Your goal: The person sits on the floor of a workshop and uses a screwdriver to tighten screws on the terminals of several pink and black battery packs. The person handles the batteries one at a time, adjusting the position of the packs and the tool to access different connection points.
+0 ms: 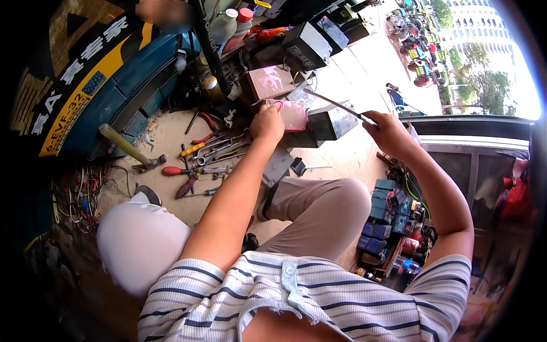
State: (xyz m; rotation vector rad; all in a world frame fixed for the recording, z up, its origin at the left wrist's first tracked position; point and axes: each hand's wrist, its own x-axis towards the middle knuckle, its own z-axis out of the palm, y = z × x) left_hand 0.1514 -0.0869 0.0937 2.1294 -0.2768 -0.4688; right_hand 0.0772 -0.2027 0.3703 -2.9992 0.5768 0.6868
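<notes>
My right hand is closed around the near end of a long, thin metal rod. The rod slants up and to the left, its far tip above a group of box-shaped batteries. My left hand is closed in a fist at the left edge of a battery with a pink top. Whatever its fingers hold is too small to make out. Just behind stands another pink-topped battery, and a dark battery with a grey face sits to the right.
On the floor at left lie a hammer, a red-handled screwdriver, a yellow-handled screwdriver and pliers. Behind are black batteries and bottles. Loose wires heap at far left; blue batteries stand at right.
</notes>
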